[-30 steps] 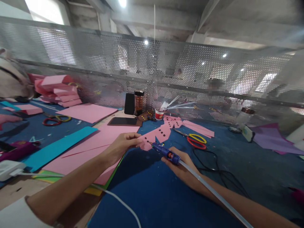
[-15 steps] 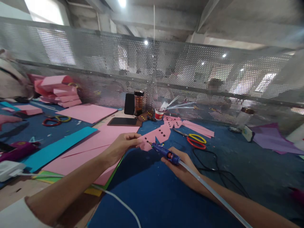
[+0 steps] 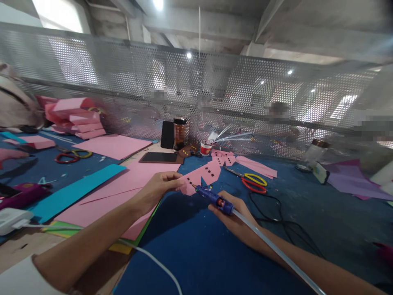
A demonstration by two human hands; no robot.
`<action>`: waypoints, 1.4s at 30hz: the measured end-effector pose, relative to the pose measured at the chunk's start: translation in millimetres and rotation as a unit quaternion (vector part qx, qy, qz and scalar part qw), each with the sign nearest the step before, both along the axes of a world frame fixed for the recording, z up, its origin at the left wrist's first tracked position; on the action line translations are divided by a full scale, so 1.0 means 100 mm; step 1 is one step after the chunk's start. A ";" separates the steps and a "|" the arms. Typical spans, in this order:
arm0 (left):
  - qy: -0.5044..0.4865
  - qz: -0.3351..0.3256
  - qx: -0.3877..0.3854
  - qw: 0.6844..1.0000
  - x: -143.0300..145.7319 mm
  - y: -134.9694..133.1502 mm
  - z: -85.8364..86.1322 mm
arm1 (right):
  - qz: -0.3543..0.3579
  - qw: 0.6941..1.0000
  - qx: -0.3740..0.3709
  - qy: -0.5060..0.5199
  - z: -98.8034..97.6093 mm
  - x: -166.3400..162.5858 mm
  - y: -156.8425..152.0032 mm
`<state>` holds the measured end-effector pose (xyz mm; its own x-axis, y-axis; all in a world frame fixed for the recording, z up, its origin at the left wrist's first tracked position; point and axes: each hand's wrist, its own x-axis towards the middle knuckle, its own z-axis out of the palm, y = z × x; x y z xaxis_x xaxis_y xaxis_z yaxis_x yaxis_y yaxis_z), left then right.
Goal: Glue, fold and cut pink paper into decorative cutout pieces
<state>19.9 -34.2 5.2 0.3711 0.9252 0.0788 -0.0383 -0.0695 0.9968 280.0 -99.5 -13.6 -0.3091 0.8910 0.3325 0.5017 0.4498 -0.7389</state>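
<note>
My left hand (image 3: 161, 186) pinches the left end of a pink paper piece (image 3: 210, 173), which has a notched lower edge and small dark squares on it. In my right hand (image 3: 238, 215) is a blue hot glue gun (image 3: 211, 197), with a long clear glue stick (image 3: 270, 243) running out of its back. Its nozzle is at the lower part of the paper, near the dark squares; whether it touches is too small to tell. Behind lies a similar pink piece with dark squares (image 3: 225, 157).
Scissors with red and yellow handles (image 3: 254, 183) and a black cable (image 3: 284, 221) lie to the right. Pink sheets (image 3: 135, 180), a blue strip (image 3: 80, 188) and a purple glue gun (image 3: 24, 194) are left. A paper cup (image 3: 205, 148), phone (image 3: 158, 157) and bottle (image 3: 179, 134) stand behind.
Almost nothing differs. The glue gun has shifted very slightly, while both hands hold the same things in nearly the same place.
</note>
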 end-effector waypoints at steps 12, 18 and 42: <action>0.018 -0.003 0.004 1.000 0.00 -0.01 0.00 | 0.004 0.999 0.030 -0.023 -0.03 0.00 0.01; 0.025 -0.001 0.001 1.000 0.01 -0.03 0.03 | -0.001 0.999 0.031 -0.017 -0.02 0.00 0.00; 0.025 -0.005 -0.004 1.000 0.00 -0.02 0.01 | 0.007 1.000 0.013 0.007 -0.04 0.01 0.01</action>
<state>19.9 -35.8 5.9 0.3840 0.9218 0.0526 0.0113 -0.0617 0.9980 280.9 -99.0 -17.4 -0.3170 0.8774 0.3600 0.4846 0.4762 -0.7338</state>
